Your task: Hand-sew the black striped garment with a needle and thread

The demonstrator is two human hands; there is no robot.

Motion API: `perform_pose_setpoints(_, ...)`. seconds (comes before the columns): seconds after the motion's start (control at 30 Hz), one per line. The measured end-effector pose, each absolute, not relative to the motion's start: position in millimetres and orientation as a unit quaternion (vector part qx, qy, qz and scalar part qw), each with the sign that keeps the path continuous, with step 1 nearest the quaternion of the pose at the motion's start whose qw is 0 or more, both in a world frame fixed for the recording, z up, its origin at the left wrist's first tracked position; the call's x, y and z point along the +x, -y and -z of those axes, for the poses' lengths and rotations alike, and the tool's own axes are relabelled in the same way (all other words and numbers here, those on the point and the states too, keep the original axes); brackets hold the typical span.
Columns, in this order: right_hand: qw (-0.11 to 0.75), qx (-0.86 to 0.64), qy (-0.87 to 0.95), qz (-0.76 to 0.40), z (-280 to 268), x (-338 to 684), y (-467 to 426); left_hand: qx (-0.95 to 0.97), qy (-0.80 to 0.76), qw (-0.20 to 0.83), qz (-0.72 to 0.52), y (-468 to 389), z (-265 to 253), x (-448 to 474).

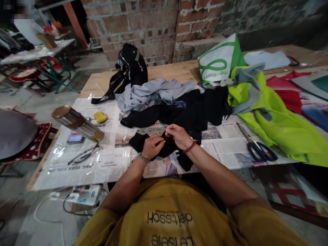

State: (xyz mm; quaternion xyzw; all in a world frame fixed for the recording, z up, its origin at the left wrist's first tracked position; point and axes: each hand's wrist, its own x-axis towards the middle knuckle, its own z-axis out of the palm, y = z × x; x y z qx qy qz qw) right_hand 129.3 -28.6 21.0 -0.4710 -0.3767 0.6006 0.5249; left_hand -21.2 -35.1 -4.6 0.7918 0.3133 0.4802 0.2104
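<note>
My left hand [153, 147], with a green bead bracelet at its wrist, is closed on a black cloth [138, 140] close to the table's front edge. Right beside it my right hand [178, 136], with a red bracelet, has thumb and forefinger pinched together over the same cloth. Whatever is between those fingertips is too small to make out. More black garments [189, 112] lie just beyond my hands. A pair of dark-handled scissors [257, 148] rests to the right.
Newspaper [102, 171] under clear plastic covers the table. To the left are a metal flask [78, 123], a phone [75, 137], glasses [84, 154] and a yellow sponge [100, 117]. Behind lie a black bag [133, 65], grey cloth [156, 92], a green-white bag [221, 61] and a neon garment [276, 130].
</note>
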Motion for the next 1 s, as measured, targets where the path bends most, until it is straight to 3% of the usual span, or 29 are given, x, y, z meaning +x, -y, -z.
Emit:
perform_pose_setpoints(0.17,0.509,-0.479,0.423,-0.576,-23,129,27,0.79,-0.332,0.217,-0.468,33,7,-21)
perform_pose_setpoints(0.37,0.556,-0.494,0.359,-0.564,-22,146,8,0.795,-0.318,0.258,-0.448,36,6,-20)
perform_pose_setpoints(0.73,0.498,-0.398,0.368,-0.677,-49,142,14,0.772,-0.341,0.291,-0.45,32,4,-20)
perform_pose_setpoints(0.83,0.518,-0.421,0.437,-0.603,-53,141,10,0.769,-0.347,0.291,-0.451,31,5,-20)
perform_pose_setpoints(0.9,0.519,-0.443,0.538,-0.495,-55,144,7,0.769,-0.35,0.291,-0.448,30,6,-21)
perform_pose_setpoints(1.0,0.454,-0.448,0.706,-0.307,-58,158,-1,0.768,-0.355,0.29,-0.448,29,8,-22)
